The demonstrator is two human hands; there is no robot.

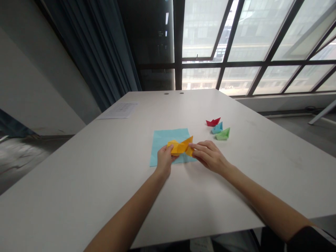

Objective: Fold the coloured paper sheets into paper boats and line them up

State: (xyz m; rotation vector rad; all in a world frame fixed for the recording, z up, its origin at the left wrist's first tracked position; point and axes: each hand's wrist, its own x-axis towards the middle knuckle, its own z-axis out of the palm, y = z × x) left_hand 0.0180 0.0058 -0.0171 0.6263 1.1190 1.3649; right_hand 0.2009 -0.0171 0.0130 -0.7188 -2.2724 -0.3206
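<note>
A folded piece of yellow origami paper (179, 148) is held up between my two hands, over a light blue square sheet (160, 138) on the table. My left hand (165, 158) pinches its left end, thumb on top. At its right end, where a pointed flap stands out, the fingers of my right hand (209, 155) are closed on the edge; the fingertips are partly hidden by the paper. Beyond my right hand stand three folded paper boats: a red boat (213, 122), a blue boat (217, 128) and a green boat (223, 134).
The white table (110, 189) stretches away toward the windows. Printed paper (119, 110) lies near its far left edge. Two round dark inserts are set in the far end. A dark blue curtain (97, 45) hangs behind on the left.
</note>
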